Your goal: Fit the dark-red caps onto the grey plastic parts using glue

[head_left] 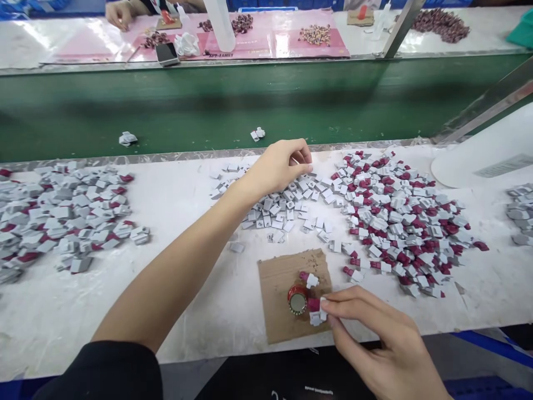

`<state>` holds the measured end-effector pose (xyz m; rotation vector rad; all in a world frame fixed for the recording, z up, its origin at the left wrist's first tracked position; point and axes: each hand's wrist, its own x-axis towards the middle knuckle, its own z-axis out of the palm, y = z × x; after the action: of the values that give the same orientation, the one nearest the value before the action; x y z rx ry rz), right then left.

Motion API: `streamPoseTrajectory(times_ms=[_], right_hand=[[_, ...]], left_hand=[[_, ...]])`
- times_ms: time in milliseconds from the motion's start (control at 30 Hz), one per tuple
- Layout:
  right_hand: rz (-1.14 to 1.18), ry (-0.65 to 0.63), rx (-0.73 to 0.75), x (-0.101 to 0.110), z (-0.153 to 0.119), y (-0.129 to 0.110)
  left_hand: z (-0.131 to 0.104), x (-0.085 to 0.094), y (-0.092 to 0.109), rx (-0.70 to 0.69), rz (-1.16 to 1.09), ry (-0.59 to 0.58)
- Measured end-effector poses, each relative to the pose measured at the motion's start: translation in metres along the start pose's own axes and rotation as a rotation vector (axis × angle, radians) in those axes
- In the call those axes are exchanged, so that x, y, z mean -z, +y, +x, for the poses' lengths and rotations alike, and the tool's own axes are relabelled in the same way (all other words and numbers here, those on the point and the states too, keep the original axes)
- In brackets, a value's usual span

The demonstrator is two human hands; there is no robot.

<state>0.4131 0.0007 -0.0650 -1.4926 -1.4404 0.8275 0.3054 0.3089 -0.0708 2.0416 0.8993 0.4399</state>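
My right hand (375,333) pinches a small grey-and-maroon plastic piece (314,305) between thumb and fingers, over a square of brown cardboard (275,311). Beside that piece is a red bottle cap (297,300), its pale inner side facing up. Another grey-and-maroon piece (310,279) lies loose on the cardboard just above the cap. My left hand (287,164) reaches across to the far edge of a heap of small grey blocks (275,208). Its fingers are curled and the thumb meets them; anything between the tips is hidden.
Grey-and-maroon pieces form a large pile (400,222) on the right and another pile (66,211) on the left. A green conveyor belt (200,105) runs behind the table (195,328), carrying two small pieces. Across it, a person's hand (119,15) rests near a pink mat (266,39).
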Motion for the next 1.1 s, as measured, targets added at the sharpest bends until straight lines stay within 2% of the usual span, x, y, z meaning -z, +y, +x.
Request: streamPoseTrajectory(times_ms=[167,333,400,533,633,733,800,900,1000,1100], right_hand=[[0.018,-0.054,-0.02,-0.01,-0.01,0.007],[0.004,-0.054,-0.046,-0.01,-0.008,0.007],[0.003,-0.047,-0.059,-0.01,-0.007,0.006],[-0.009,-0.054,-0.071,-0.01,-0.006,0.008],[-0.003,-0.046,-0.078,-0.009,-0.007,0.007],[-0.002,-0.013,-0.069,-0.008,-0.008,0.003],[-0.007,0.009,-0.062,-0.008,-0.008,0.002],[-0.005,0.031,-0.062,-0.008,-0.008,0.0],[0.006,0.026,-0.063,-0.01,-0.007,-0.001],[0.027,0.035,-0.069,-0.011,-0.005,-0.002]], left_hand=[[-0.031,-0.003,0.0,0.046,0.025,0.061],[-0.039,-0.008,0.001,-0.096,0.179,0.117],[-0.04,-0.013,0.005,-0.131,0.3,0.094],[-0.039,-0.032,0.012,-0.209,0.469,-0.023],[-0.033,-0.044,0.012,-0.246,0.558,-0.067],[-0.029,-0.046,0.011,-0.254,0.57,-0.081],[-0.031,-0.043,0.013,-0.26,0.489,-0.075],[-0.045,-0.036,0.021,-0.214,0.185,-0.035],[-0.07,-0.029,0.033,-0.028,-0.214,-0.025],[-0.099,-0.024,0.037,0.162,-0.528,-0.113]])
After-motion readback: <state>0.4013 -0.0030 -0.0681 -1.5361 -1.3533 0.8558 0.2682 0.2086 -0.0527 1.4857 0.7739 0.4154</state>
